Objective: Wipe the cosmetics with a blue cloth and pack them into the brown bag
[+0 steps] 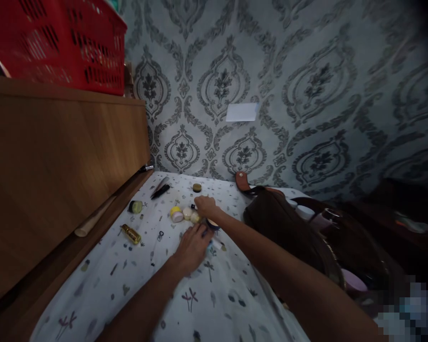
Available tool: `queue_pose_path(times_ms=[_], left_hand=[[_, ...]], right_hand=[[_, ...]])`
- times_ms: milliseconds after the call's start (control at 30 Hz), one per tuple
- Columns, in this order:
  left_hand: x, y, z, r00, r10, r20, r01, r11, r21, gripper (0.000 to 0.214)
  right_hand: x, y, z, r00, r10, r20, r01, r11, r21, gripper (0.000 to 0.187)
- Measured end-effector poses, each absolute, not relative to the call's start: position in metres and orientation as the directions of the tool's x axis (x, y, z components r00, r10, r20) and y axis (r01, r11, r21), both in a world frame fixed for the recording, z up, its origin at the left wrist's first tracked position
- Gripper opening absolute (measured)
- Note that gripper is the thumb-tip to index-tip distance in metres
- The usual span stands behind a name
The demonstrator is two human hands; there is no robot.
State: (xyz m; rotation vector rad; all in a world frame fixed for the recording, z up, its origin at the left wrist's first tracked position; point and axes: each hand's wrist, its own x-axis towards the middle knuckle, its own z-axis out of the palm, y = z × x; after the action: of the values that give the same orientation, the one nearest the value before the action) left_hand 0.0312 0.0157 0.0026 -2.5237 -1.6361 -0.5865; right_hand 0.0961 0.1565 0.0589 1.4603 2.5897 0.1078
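Observation:
My right hand (206, 206) is closed over the bed, its fingers curled. A small black piece (193, 206) shows by its fingertips; what the hand holds is too small and hidden to name. My left hand (192, 244) rests palm down just nearer to me, fingers stretched forward among small items. Beside the hands stand a yellow-rimmed jar (176, 214), a small cream-coloured round container (187, 213) and a yellowish one (195, 217). A dark-rimmed round container (213, 224) sits partly under my right wrist. Close to my left fingers lies a white tube (218, 244).
On the patterned sheet (142, 280) lie a gold bottle (131, 234), a green jar (135, 206), a black pen-like item (160, 191) and a dark-lidded jar (197, 188). An open brown bag (281, 223) holding containers stands right. A wooden cabinet (67, 180) carries a red basket (96, 47).

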Motion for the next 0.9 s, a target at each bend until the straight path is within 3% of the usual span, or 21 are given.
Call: queue_pose_path(times_ms=[200,300,433,633,800,900], left_hand=[[0.008,0.021,0.017,0.088,0.884,0.459,0.932,-0.236,0.276,0.024],[-0.024,0.036,0.036,-0.163,0.87,0.466,0.943,-0.002,0.332,0.027],[-0.07,0.068,0.06,-0.384,0.808,0.447,0.911,0.253,0.326,0.03],[-0.105,0.1,0.063,-0.378,0.87,0.315,0.925,0.347,0.153,0.027],[-0.11,0.097,0.06,-0.292,0.922,0.253,0.955,0.295,0.028,0.037],[-0.104,0.089,0.066,-0.241,0.937,0.252,0.966,0.258,-0.035,0.041]], right_hand=[[0.093,0.148,0.065,-0.575,0.818,0.017,0.814,0.571,0.106,0.034],[0.094,0.139,0.067,-0.627,0.776,0.067,0.779,0.625,0.052,0.024],[0.098,0.128,0.058,-0.709,0.701,0.079,0.7,0.713,-0.046,0.029],[0.108,0.115,0.04,-0.706,0.676,0.209,0.656,0.736,-0.167,0.043],[0.121,0.082,0.028,-0.629,0.687,0.364,0.645,0.723,-0.249,0.04],[0.132,0.054,0.017,-0.604,0.617,0.505,0.535,0.783,-0.316,0.035]])
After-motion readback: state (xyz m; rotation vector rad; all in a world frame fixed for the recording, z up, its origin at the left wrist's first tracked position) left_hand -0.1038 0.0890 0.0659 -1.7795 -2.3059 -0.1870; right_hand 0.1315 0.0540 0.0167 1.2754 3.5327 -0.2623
